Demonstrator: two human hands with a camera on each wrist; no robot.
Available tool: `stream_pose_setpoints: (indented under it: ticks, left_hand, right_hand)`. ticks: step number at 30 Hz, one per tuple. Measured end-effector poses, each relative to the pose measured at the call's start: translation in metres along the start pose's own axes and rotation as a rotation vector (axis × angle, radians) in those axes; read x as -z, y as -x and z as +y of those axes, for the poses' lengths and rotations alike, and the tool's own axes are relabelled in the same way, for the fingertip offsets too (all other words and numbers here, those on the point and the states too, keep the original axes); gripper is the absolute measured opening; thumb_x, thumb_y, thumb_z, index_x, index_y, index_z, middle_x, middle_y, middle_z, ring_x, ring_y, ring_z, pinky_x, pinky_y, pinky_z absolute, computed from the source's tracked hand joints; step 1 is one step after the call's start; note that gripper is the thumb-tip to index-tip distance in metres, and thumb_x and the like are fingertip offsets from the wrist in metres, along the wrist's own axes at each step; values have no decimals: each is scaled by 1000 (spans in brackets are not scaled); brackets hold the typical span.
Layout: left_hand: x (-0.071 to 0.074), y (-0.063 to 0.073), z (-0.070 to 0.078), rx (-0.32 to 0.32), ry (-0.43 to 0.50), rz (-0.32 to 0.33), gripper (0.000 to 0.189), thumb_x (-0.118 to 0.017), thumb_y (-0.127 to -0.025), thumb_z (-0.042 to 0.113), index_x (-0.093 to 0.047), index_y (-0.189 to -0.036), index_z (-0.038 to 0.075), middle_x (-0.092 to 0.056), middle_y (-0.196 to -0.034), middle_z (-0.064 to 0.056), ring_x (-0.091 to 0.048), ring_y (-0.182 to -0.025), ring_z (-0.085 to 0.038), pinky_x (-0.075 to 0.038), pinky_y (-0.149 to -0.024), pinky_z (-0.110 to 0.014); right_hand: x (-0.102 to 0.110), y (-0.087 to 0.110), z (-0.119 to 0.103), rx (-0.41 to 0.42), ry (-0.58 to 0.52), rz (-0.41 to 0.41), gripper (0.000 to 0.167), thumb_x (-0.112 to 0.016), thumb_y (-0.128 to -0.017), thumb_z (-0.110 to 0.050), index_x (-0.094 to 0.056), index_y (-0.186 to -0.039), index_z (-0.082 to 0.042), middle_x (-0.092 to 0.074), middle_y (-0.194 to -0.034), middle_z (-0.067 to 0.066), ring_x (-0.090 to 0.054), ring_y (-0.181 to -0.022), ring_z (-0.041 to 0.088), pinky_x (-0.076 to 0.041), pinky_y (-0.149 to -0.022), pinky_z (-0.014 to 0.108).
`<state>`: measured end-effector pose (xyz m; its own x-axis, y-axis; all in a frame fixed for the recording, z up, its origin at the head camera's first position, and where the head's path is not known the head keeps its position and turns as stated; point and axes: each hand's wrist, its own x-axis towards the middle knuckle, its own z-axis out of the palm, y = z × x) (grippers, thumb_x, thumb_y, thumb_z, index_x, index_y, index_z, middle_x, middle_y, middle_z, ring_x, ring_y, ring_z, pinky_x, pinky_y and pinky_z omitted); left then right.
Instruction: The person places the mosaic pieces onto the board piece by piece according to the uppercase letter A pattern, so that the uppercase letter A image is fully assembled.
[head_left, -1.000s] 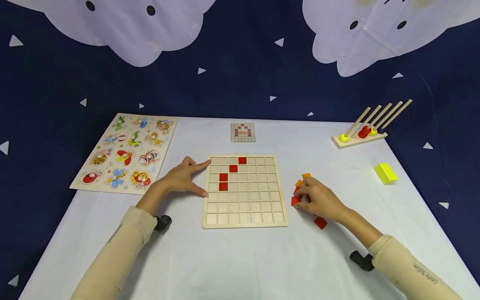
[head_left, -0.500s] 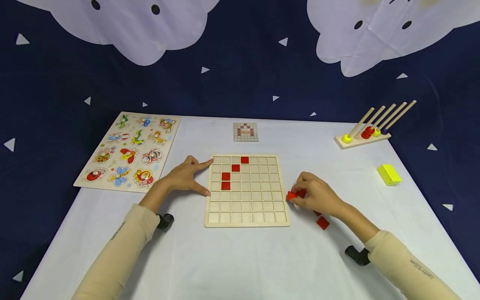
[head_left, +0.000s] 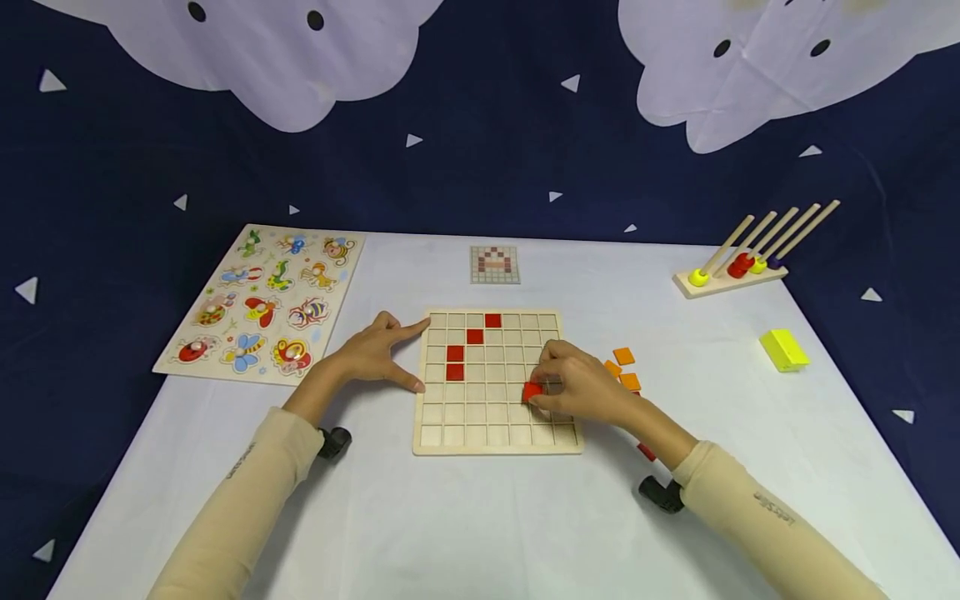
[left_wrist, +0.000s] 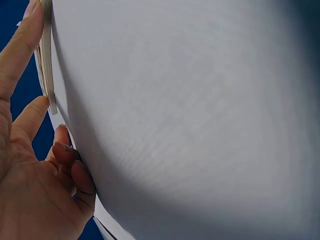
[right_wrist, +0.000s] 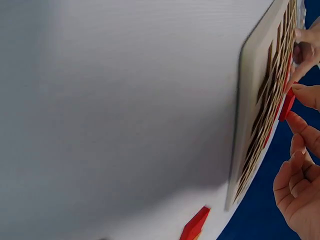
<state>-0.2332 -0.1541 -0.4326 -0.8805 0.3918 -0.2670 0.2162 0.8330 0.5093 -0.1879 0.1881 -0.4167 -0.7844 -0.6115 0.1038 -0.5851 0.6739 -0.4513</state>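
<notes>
The right hand (head_left: 577,385) pinches a small red square tile (head_left: 532,392) over the right half of the square pale wooden grid board (head_left: 476,414), its cells holding four red square tiles (head_left: 455,353), while the left hand (head_left: 369,354), grasping nothing, touches the board's left edge with outstretched thumb and index finger, and orange square tiles (head_left: 624,356) lie beyond the right edge.

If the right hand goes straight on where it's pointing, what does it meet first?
Likely the nearest red tile set in the board, then the left hand beyond. How high the right hand is looks unclear, so it may pass above.
</notes>
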Motion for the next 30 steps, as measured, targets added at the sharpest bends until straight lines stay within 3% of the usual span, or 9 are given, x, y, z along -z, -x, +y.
stream_pose_setpoints:
  ticks: [17, 30]
  left_hand:
    - [0, -1, -2, 4, -7, 0, 114, -89, -63, 55, -31, -156, 25, -38, -115, -10, -44, -96, -24, -38, -80, -34]
    - [0, -1, -3, -3, 1, 3, 113, -89, -63, 56, -32, -156, 27, -38, -115, -10, -44, -96, -24, -38, -81, -35]
  right_hand:
    - [-23, -45, -36, 87, 22, -32, 21, -82, -80, -23, -78, -93, -8, -55, -91, -2, -50, -85, 10, -45, -70, 25]
    - [-40, -65, -52, 143, 81, -77, 22, -80, -84, -24, -78, -98, -7, -54, -92, -1, -48, -85, 11, -46, -71, 25]
